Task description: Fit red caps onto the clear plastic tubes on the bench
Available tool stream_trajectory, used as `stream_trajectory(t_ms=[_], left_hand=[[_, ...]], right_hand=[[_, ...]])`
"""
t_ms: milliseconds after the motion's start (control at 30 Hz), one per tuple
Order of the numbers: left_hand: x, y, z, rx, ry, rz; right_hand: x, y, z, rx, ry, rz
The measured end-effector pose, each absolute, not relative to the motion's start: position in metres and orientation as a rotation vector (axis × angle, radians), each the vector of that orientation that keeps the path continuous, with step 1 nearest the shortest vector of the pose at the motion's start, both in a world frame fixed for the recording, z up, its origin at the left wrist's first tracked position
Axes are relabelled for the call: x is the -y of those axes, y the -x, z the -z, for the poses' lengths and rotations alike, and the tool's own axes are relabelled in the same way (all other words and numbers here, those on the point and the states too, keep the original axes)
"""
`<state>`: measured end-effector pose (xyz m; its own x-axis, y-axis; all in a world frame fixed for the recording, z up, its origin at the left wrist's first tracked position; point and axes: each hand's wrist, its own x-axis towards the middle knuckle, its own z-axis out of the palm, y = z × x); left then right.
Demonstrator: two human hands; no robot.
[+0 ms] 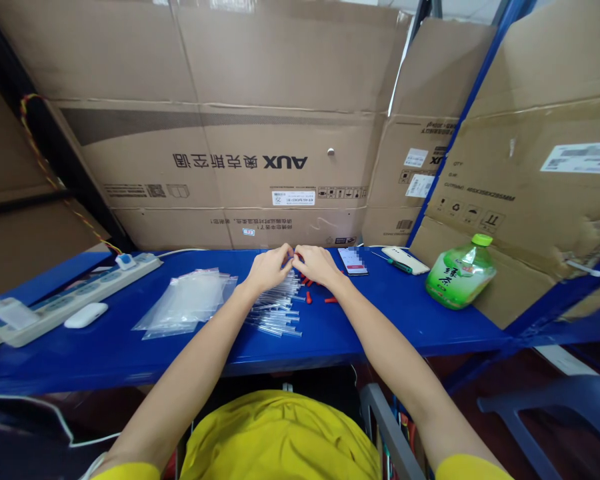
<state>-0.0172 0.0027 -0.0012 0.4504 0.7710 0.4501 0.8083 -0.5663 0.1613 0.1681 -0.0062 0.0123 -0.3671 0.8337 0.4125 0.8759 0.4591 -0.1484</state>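
Over the far part of the blue table, my left hand (271, 268) and my right hand (315, 263) meet fingertip to fingertip. Both are closed in a pinch; whatever sits between the fingers is too small to make out. Just below my left hand lies a loose pile of clear plastic tubes (279, 313). Several small red rubber-like caps (309, 297) are scattered beneath and beside my right hand, some partly hidden by it. A stack of clear zip bags (190, 300) rests to the left of the tubes.
A power strip (80, 300) and a white case (86, 315) lie at the left. At the right are a phone (353, 261), a green screwdriver (399, 265), a white phone-like object (406, 260) and a green bottle (461, 273). Cardboard (240, 133) walls the back.
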Motion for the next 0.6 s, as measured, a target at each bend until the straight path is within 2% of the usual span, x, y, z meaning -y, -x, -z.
stream_trajectory(t_ms=[200,367,467,600], left_hand=[[-0.003,0.013,0.002,1.462,2.58,0.54],[-0.002,0.012,0.0,1.461,2.582,0.631],[-0.002,0.012,-0.001,1.402,2.648,0.831],[0.001,0.009,-0.004,1.277,2.767,1.269]], right_hand=[[0.01,-0.159,-0.01,2.206,1.541,0.167],[0.002,-0.165,-0.006,2.147,1.437,0.075],[-0.005,-0.17,-0.004,2.065,1.217,-0.188],[-0.01,-0.167,-0.001,1.802,0.862,-0.826]])
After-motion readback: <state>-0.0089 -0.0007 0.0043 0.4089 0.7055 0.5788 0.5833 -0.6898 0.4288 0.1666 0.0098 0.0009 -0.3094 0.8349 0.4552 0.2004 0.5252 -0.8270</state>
